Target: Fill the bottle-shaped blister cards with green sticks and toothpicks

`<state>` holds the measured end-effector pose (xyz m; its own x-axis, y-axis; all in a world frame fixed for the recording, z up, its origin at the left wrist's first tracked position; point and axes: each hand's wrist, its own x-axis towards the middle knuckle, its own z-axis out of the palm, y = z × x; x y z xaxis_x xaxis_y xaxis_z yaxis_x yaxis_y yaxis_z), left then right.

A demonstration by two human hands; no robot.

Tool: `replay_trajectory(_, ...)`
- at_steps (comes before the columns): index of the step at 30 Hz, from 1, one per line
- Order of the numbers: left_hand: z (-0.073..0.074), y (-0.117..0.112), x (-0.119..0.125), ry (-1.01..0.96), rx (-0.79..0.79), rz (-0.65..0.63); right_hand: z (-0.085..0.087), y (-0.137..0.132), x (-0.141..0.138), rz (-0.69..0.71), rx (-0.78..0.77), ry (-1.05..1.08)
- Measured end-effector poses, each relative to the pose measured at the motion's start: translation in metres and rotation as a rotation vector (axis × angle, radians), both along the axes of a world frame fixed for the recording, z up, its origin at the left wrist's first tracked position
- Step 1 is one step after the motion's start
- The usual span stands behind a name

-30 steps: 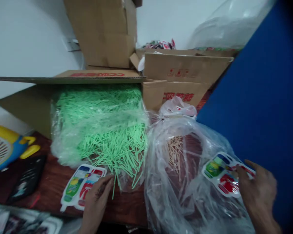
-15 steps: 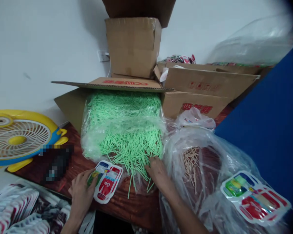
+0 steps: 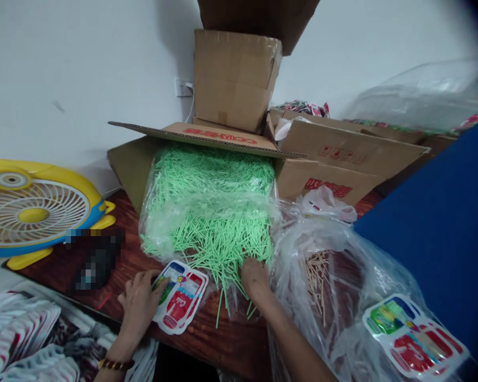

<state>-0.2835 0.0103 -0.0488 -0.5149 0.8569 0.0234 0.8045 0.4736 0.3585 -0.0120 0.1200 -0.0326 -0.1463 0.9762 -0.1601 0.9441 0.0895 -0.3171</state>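
My left hand [image 3: 142,297] grips a small stack of bottle-shaped plastic pouches [image 3: 183,301] by their left edge, thumb on top. The front one has a green part and a red part reading "Cola". To the right, my right hand [image 3: 256,277] reaches into the front of a big heap of thin green straw-like sticks [image 3: 223,233]. Its fingers curl down among the sticks, and the fingertips are hidden. The heap spills from a clear plastic bag [image 3: 153,233] inside an open cardboard box [image 3: 127,164] lying toward me.
Tan sticks [image 3: 316,276] lie inside a clear bag [image 3: 366,265] on the right, with more pouches [image 3: 414,337] on it. At left are a yellow fan [image 3: 35,212], a blurred dark object [image 3: 99,262] and stacked pouches [image 3: 19,329]. Cardboard boxes [image 3: 235,79] stand behind.
My right hand's fingers have curled down into the green sticks. The left hand keeps its hold on the pouches. The view has shifted slightly, bringing a bracelet on my left wrist into sight.
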Motion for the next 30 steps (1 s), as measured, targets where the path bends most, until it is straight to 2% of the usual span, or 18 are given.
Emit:
replay_trajectory(5, -0.001, 0.004, -0.004, -0.079, 0.040, -0.017, -0.004, 0.010, 0.023, -0.035, -0.115, 0.229)
replay_trajectory(11, -0.005, 0.009, -0.014, -0.174, 0.087, 0.009, 0.001, 0.009, 0.038, -0.078, -0.118, 0.647)
replay_trajectory(14, -0.006, 0.011, -0.027, -0.360, 0.124, -0.038, 0.006, -0.003, 0.038, -0.081, -0.111, 0.809)
replay_trajectory(17, -0.003, 0.010, -0.036, -0.600, 0.154, -0.075, 0.003, -0.019, 0.034, -0.119, -0.097, 0.976)
replay_trajectory(20, 0.007, 0.007, -0.032, -0.816, 0.177, 0.016, -0.008, -0.036, 0.026, -0.152, -0.047, 1.101)
replay_trajectory(25, 0.030, 0.000, -0.016, -1.174, 0.162, 0.173, -0.025, -0.048, 0.017, -0.182, -0.057, 1.122)
replay_trajectory(30, 0.036, -0.007, -0.009, -1.366, 0.168, 0.216, -0.029, -0.050, 0.017, -0.225, -0.063, 1.151)
